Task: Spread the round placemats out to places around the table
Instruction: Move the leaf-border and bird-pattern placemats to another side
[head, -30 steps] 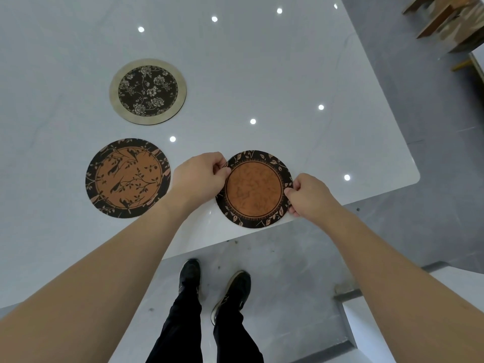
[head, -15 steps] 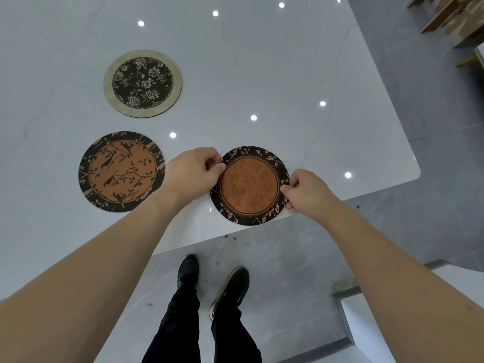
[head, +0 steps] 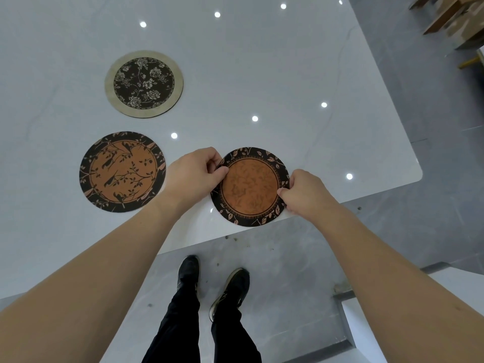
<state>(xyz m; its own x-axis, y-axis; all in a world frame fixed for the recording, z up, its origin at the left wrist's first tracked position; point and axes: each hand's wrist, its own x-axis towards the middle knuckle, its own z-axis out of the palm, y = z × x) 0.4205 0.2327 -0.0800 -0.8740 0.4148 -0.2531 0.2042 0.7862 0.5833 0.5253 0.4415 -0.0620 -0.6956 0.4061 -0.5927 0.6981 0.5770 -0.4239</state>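
While both bare hands pinch opposite edges of a round copper-centred placemat with a dark leaf border (head: 250, 186), it sits at the near edge of the glossy white marble-look table (head: 262, 61), close to the near right corner. The left hand (head: 195, 175) grips the mat's left rim between thumb and fingers; the right hand (head: 301, 191) grips the right rim the same way. The mat's lower edge appears to reach, perhaps slightly overhang, the table edge above the grey floor. Whether it lies flat or is slightly lifted cannot be told.

To the left lies a round orange placemat with dark birds and branches (head: 122, 171), just beside the left wrist. Farther back lies a round black floral placemat with a pale beige rim (head: 144, 83), well apart from the others.

Likely risks: released here, the held mat could tip or slide off the slick edge. The left forearm could also brush the bird mat and shift it. Both near mats sit rather close together for separate places.
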